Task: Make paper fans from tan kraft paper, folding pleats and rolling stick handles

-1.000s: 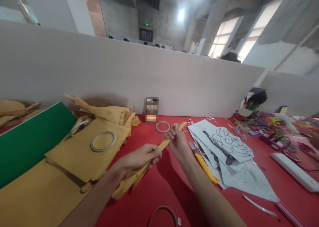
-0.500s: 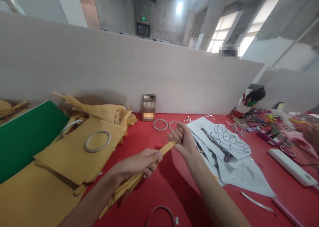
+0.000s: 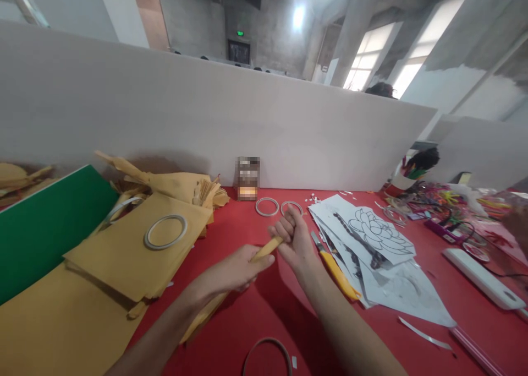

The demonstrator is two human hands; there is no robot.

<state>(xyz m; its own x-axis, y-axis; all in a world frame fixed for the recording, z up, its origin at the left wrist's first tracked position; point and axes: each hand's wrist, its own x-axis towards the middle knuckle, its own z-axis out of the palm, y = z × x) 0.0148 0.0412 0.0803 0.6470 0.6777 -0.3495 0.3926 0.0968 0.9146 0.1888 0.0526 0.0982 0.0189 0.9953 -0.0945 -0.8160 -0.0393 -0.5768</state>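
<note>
Both my hands grip one folded strip of yellow-brown kraft paper (image 3: pixel 269 248) above the red table. My left hand (image 3: pixel 235 270) wraps round its middle, thumb along the top, and the loose lower part hangs below that wrist. My right hand (image 3: pixel 293 235) is closed in a fist on the upper end. A ring (image 3: pixel 267 207) lies just beyond my hands, and a second ring (image 3: pixel 297 204) is partly hidden behind my right hand. A yellow utility knife (image 3: pixel 338 274) rests beside my right forearm.
Kraft paper sheets (image 3: pixel 124 266) are piled at the left, with a ring (image 3: pixel 147 238) on top, beside a green board (image 3: pixel 49 222). At right lie flower line drawings (image 3: pixel 381 230), a white power strip (image 3: pixel 482 279) and a pen cup (image 3: pixel 398 183). A pale partition (image 3: pixel 247 117) stands behind.
My right hand has come slightly closer and lower, toward my left hand, so less of the paper strip shows between them. The utility knife has come into view beside my right forearm.
</note>
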